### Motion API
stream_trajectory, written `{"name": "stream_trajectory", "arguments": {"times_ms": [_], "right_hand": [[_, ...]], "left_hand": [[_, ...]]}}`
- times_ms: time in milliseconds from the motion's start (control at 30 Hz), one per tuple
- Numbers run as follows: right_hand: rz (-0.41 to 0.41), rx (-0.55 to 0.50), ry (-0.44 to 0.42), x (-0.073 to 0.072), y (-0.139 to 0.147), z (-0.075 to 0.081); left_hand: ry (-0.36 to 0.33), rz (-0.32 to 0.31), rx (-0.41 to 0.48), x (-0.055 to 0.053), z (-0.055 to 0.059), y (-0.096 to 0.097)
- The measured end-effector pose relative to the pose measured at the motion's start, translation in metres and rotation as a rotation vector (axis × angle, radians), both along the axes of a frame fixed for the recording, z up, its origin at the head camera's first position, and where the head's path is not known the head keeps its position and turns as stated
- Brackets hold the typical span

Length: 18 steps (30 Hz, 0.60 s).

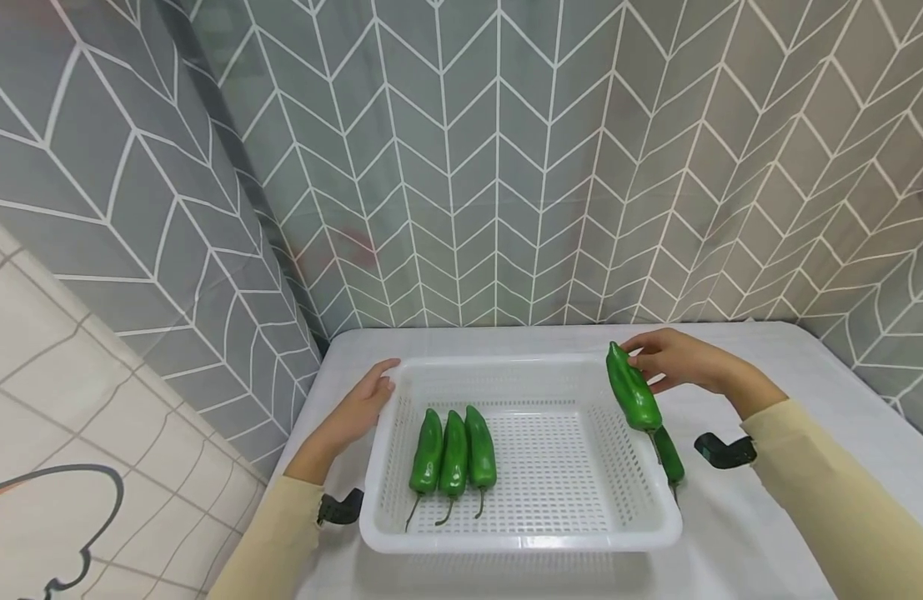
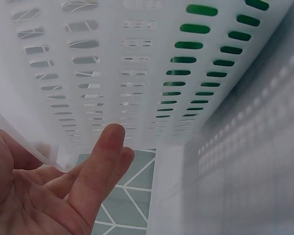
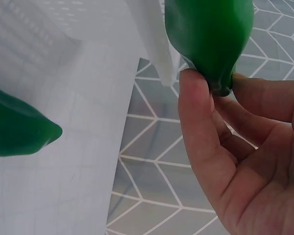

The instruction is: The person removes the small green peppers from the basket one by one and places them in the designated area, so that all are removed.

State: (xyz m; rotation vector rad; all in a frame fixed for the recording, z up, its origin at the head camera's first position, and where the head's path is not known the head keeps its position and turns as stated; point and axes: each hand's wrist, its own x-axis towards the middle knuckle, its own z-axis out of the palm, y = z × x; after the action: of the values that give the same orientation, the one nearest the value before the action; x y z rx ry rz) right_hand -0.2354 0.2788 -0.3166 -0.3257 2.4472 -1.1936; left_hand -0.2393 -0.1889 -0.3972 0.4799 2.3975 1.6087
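Observation:
A white perforated plastic basket (image 1: 536, 543) stands on the table with three green chili peppers (image 1: 453, 454) side by side in its left part, stems toward me. At its far left corner my left hand (image 1: 362, 406) holds the rim; in the left wrist view the thumb lies over the rim and the fingers (image 2: 95, 171) reach along the outer wall. My right hand (image 1: 667, 360) pinches another green chili pepper (image 1: 632, 387) near its tip, over the basket's right rim, stem end hanging down. Below it, one more chili pepper (image 1: 669, 458) lies outside the basket, partly hidden.
The white-covered table (image 1: 754, 517) extends to the right of the basket. Behind and to the left hang grey curtains (image 1: 499, 167) with a white chevron pattern. A black wrist strap mount (image 1: 724, 451) sticks out from the right sleeve.

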Motion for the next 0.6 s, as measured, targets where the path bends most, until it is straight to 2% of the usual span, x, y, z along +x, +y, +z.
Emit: {"name": "stream_trajectory", "arguments": {"times_ms": [133,333,600], "right_hand": [[-0.012,0.006,0.0,0.002,0.008,-0.001],[-0.025,-0.006,0.007,0.002,0.018,-0.003],[-0.045,0.004,0.003,0.003,0.027,-0.007]], "left_hand": [[0.014,0.007,-0.01,-0.007,-0.009,0.0],[0.019,0.017,-0.011,-0.008,-0.009,-0.001],[-0.011,-0.003,-0.021,0.006,0.014,0.004]]}}
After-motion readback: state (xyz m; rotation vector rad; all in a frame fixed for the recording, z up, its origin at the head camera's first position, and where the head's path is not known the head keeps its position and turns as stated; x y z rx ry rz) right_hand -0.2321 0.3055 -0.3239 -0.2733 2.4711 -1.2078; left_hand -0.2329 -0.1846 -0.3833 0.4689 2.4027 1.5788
